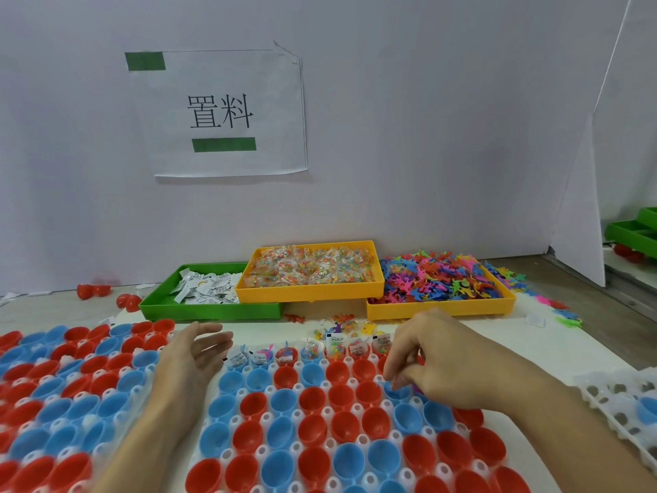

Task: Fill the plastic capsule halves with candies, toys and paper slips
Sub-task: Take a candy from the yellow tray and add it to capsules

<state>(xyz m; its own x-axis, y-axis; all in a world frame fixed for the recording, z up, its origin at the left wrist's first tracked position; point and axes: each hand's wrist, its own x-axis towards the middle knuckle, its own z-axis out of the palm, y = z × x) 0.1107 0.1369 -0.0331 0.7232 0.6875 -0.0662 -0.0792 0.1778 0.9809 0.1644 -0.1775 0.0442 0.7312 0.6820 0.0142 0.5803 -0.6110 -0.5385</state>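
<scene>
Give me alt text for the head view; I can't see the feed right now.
A person's right hand reaches with curled fingers over a white tray of red and blue capsule halves, only the far row filled, while the left hand hovers open. Behind sit a green bin of paper slips, a yellow bin of candy packets and one of plastic toy figures.

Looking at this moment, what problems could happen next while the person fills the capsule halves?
1. The right hand hangs low over the holder tray, fingers curled down; it could knock the stuffed far-row capsule halves, whose paper slips already stick out.
2. Loose candies and toys lie on the table beyond that row, so pieces may be lost or mixed.
3. The heaped toy tray already overflows at its right side.
</scene>
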